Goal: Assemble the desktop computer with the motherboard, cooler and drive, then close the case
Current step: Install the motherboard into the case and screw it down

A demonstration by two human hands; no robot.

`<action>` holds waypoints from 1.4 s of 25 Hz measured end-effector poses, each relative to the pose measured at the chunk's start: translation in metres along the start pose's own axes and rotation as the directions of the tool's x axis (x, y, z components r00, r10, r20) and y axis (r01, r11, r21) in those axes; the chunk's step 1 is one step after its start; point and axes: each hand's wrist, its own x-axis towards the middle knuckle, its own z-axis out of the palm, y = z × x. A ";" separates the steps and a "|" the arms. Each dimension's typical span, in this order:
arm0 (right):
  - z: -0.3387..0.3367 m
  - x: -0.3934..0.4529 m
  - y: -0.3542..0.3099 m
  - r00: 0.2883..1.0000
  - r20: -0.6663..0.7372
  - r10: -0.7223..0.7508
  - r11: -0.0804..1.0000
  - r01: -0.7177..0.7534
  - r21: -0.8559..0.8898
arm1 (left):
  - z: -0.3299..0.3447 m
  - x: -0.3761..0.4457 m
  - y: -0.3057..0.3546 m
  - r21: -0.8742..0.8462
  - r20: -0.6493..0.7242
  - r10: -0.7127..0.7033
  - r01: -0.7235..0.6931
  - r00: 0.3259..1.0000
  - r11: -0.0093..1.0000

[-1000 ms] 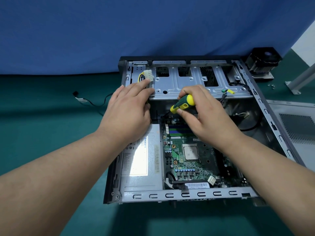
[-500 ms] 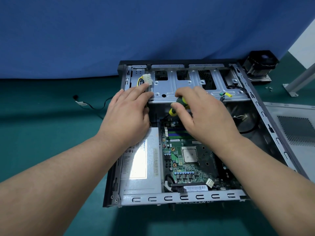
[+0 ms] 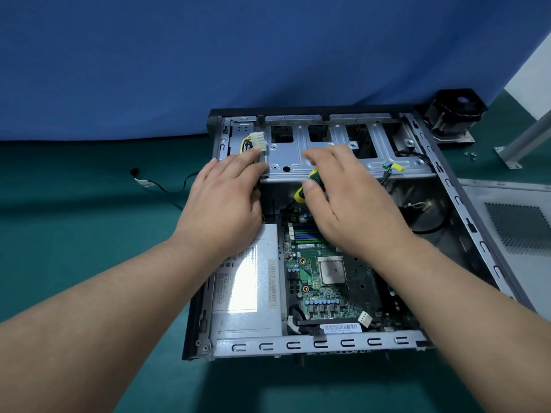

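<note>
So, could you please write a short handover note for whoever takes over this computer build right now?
Left hand: flat, resting on the drive cage edge by the white connector.
Right hand: grip on the yellow-green screwdriver, tip hidden.
Done: motherboard and power supply sit in the case.
Left: cooler lies outside beyond the case's far right corner; no drive seen; side panel lies off, to the right.

A loose black cable (image 3: pixel 161 186) lies on the green mat (image 3: pixel 74 234) before a blue backdrop (image 3: pixel 208 55).
</note>
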 end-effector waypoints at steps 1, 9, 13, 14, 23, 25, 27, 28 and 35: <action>0.001 -0.001 0.000 0.999 0.038 -0.035 0.999 0.033 0.039 | 0.000 0.000 0.000 0.000 0.000 0.001 -0.001 1.000 1.000; 0.003 -0.002 -0.001 0.998 -0.040 -0.040 0.999 0.038 -0.035 | -0.001 0.000 0.000 0.002 0.001 -0.001 0.001 1.000 1.000; 0.002 -0.004 -0.001 0.995 0.030 -0.098 0.994 0.100 -0.052 | -0.001 0.000 0.001 0.009 0.006 -0.001 0.001 1.000 1.000; 0.002 -0.003 0.000 0.997 -0.002 -0.080 0.993 0.080 -0.086 | -0.002 0.000 0.001 0.009 0.007 -0.001 0.001 1.000 1.000; 0.001 -0.002 0.003 0.999 -0.010 -0.039 0.994 0.038 -0.105 | -0.001 -0.001 0.001 0.014 0.000 -0.004 0.004 1.000 1.000; -0.001 0.000 0.004 0.998 -0.062 -0.003 0.993 -0.004 -0.118 | -0.001 -0.001 0.002 0.017 0.000 -0.003 0.003 1.000 1.000; -0.002 -0.001 0.003 0.999 -0.028 -0.016 0.999 0.015 -0.034 | 0.000 -0.001 0.002 0.019 0.001 -0.002 0.002 1.000 1.000; -0.002 -0.003 0.002 0.999 0.019 -0.042 0.999 0.042 0.014 | 0.000 -0.001 0.002 0.019 0.001 -0.002 0.002 1.000 1.000; -0.001 0.000 0.004 1.000 -0.001 -0.013 0.999 0.013 -0.053 | -0.001 0.000 0.002 0.021 -0.001 0.001 -0.001 1.000 1.000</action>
